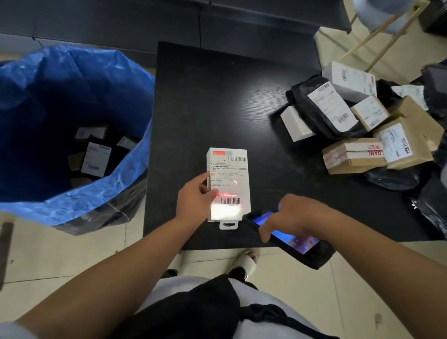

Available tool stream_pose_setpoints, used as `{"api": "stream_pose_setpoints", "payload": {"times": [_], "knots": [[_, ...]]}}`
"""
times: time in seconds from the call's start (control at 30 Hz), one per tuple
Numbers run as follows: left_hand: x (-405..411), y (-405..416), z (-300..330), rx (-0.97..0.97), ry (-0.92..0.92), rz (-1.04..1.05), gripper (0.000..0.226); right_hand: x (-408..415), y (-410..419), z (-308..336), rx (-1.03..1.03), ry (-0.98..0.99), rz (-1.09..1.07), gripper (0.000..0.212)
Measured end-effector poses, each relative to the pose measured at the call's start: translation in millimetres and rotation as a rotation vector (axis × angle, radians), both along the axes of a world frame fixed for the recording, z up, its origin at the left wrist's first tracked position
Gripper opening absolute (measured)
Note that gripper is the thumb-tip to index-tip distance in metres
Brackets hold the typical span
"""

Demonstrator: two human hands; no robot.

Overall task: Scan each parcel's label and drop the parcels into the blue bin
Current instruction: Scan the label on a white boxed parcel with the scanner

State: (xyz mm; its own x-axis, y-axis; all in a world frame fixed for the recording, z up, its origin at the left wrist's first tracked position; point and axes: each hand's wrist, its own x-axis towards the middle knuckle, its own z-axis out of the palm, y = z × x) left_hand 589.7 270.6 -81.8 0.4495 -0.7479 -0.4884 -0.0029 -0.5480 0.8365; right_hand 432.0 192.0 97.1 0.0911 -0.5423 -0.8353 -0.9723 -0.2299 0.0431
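One parcel in hand: your left hand (195, 197) pinches the white box (227, 183) by its left edge, fingers curled, above the dark surface (212, 103).
Scanner: your right hand (291, 215) grips the handheld scanner (293, 240); red light falls on the label's lower barcode.
Blue bin (57, 119): to your left, parcels inside.
Pile (375, 129): far right.

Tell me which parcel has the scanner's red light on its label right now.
The white box held by the left hand, alone near the table's front edge; the other parcels sit piled at the table's far right.
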Motion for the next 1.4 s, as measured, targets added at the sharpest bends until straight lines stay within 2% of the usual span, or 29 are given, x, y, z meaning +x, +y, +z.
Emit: {"api": "stream_pose_setpoints", "payload": {"times": [0.4,0.57,0.63,0.77,0.83,0.93,1.0,1.17,1.3,1.4], "knots": [[-0.8,-1.0,4.7,0.041,-0.015,0.012,0.053,-21.5,-4.2,2.5,0.052,-0.027,-0.074,0.045],[-4.8,-7.4,5.7,0.116,-0.083,0.019,0.05,-47.8,-11.2,-7.8,0.165,-0.185,-0.222,0.044],[-11.0,-10.5,12.0,0.138,-0.124,0.018,0.059,-63.9,-12.7,-10.1,0.198,-0.298,-0.352,0.043],[-39.6,-14.5,30.5,0.266,-0.274,-0.004,0.102,-107.4,-10.0,-15.6,0.149,-0.53,-0.625,0.033],[-58.4,-14.4,36.7,0.335,-0.349,-0.035,0.112,-129.0,-8.4,-20.3,0.095,-0.621,-0.752,0.036],[-81.2,-18.8,37.9,0.42,-0.483,-0.107,0.119,-154.1,-13.0,-25.5,0.043,-0.711,-0.856,0.029],[-91.8,-22.5,37.8,0.47,-0.581,-0.145,0.118,-166.7,-20.6,-27.2,0.045,-0.767,-0.869,0.029],[-103.9,-33.5,43.4,0.592,-0.61,-0.126,0.115,-189.4,-47.0,-32.5,0.104,-0.852,-0.836,0.037],[-103.7,-26.9,55.2,0.65,-0.727,-0.203,0.113,-193.5,-60.0,-40.8,0.165,-0.874,-0.808,0.037],[-100.3,-13.1,65.5,0.68,-0.694,-0.139,0.112,-186.8,-66.5,-49.7,0.23,-0.869,-0.767,0.039]]}}
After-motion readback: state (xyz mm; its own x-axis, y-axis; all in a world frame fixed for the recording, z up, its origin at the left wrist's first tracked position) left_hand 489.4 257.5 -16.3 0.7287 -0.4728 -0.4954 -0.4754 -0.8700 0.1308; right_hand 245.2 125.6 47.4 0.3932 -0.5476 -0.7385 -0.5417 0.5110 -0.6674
